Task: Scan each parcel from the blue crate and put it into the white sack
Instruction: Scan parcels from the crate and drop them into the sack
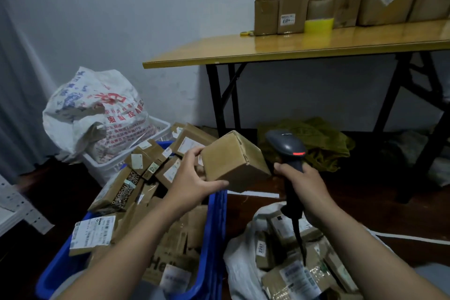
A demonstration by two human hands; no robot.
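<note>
My left hand (194,178) grips a plain brown cardboard parcel (235,159) and holds it tilted above the right rim of the blue crate (214,238). The crate is heaped with several labelled cardboard parcels. My right hand (305,184) grips the handle of a dark grey barcode scanner (287,146), whose red light glows; its head sits just right of the held parcel. The white sack (239,265) lies open at the lower right, below the scanner, with several parcels inside.
A printed white bag (92,109) sits stuffed in a white basket (160,125) behind the crate. A folding wooden table (292,48) at the right carries several cardboard boxes. An olive cloth (319,141) lies under it. The floor is dark wood.
</note>
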